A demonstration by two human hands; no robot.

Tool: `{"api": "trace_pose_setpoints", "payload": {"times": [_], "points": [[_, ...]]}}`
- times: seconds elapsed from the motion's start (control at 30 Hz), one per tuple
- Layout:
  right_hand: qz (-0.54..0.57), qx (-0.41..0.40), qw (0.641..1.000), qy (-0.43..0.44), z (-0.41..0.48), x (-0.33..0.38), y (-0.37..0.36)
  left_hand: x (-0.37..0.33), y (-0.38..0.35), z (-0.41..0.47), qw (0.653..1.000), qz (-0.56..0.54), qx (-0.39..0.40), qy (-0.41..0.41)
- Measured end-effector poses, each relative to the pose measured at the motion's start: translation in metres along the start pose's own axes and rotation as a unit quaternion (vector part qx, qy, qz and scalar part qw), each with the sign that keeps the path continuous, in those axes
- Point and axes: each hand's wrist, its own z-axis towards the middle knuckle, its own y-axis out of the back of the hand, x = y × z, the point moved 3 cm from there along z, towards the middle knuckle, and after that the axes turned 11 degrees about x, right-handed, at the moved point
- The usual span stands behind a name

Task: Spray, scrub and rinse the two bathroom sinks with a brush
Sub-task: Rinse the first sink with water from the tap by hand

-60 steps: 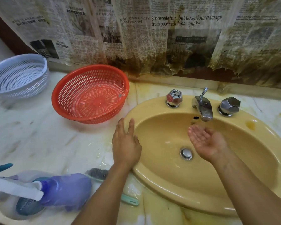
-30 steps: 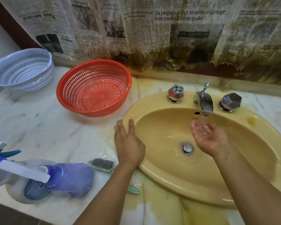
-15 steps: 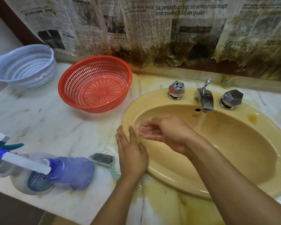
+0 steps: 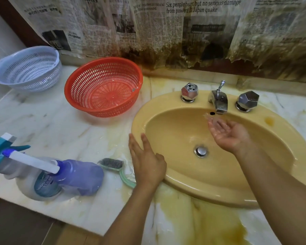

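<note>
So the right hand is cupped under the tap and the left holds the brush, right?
No. The head view shows the left hand resting open on the sink rim; the brush lies on the counter beside it. The rest is right.

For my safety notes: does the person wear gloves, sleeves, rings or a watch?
No. The left hand and the right hand are bare: no gloves, rings or watch visible. Both forearms are bare; no sleeve shows. The right hand looks wet.
</note>
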Motion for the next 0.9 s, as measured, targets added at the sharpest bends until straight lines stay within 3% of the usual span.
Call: {"api": "trace_pose_setpoints", "payload": {"times": [0.1,0.2,0.27,0.33,0.4,0.5,0.6,0.67,0.73,0.83,0.9], "points": [[-0.033,-0.002,0.999,-0.014,0.007,-0.003,0.0,0.005,0.022,0.0,0.996,0.061,0.069,-0.014],[-0.068,0.02,0.997,-0.034,0.0,-0.009,-0.007,0.003,0.054,0.002,0.974,0.165,0.097,-0.123],[-0.098,0.041,0.993,-0.056,-0.013,-0.017,-0.016,0.001,0.063,0.002,0.917,0.289,0.148,-0.233],[-0.166,0.059,0.98,-0.088,-0.028,-0.028,-0.029,0.004,0.063,0.006,0.848,0.368,0.246,-0.291],[-0.275,0.079,0.95,-0.125,-0.043,-0.046,-0.044,0.008,0.058,0.013,0.801,0.418,0.287,-0.317],[-0.437,0.131,0.869,-0.189,-0.067,-0.077,-0.062,0.007,0.049,0.023,0.761,0.458,0.284,-0.361],[-0.54,0.132,0.816,-0.159,-0.077,-0.087,-0.064,0.005,0.047,0.038,0.743,0.451,0.3,-0.393],[-0.547,0.095,0.827,-0.088,-0.068,-0.078,-0.053,0.007,0.047,0.047,0.746,0.423,0.306,-0.413],[-0.474,0.042,0.879,-0.025,-0.049,-0.058,-0.033,0.009,0.046,0.052,0.749,0.406,0.306,-0.423],[-0.194,-0.004,0.981,0.018,-0.017,-0.025,-0.003,0.011,0.044,0.055,0.761,0.391,0.296,-0.425],[-0.012,-0.01,0.999,0.04,0.0,-0.011,0.008,0.013,0.043,0.057,0.767,0.38,0.295,-0.425]]}}
